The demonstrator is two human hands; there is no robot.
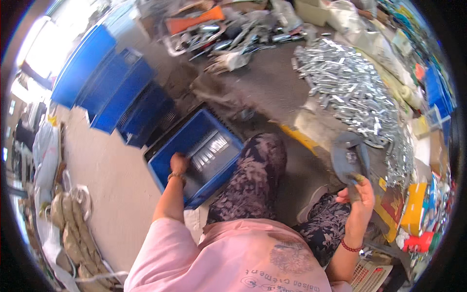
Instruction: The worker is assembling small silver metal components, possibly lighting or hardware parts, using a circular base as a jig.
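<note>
My left hand [179, 163] reaches down into a blue plastic crate [160, 171] beside my knee. Its fingers are blurred and partly hidden, so what they touch does not show. A row of shiny metal pieces [210, 150] lies on the crate's floor, just to the right of that hand. On the right side, my right hand [361, 193] has its fingers closed round the handle of a grey scoop [342, 163]. Some small shiny bits seem to sit in its bowl. Just beyond the scoop spreads a large heap of silvery metal parts [350, 87].
Stacked blue crates [114, 80] stand at the far left. Mixed tools and metal pieces [228, 36] lie at the back, by an orange object [195, 19]. Brown sacks [73, 228] are at the near left. A yellow box [413, 208] and a pale slatted basket [367, 276] sit right.
</note>
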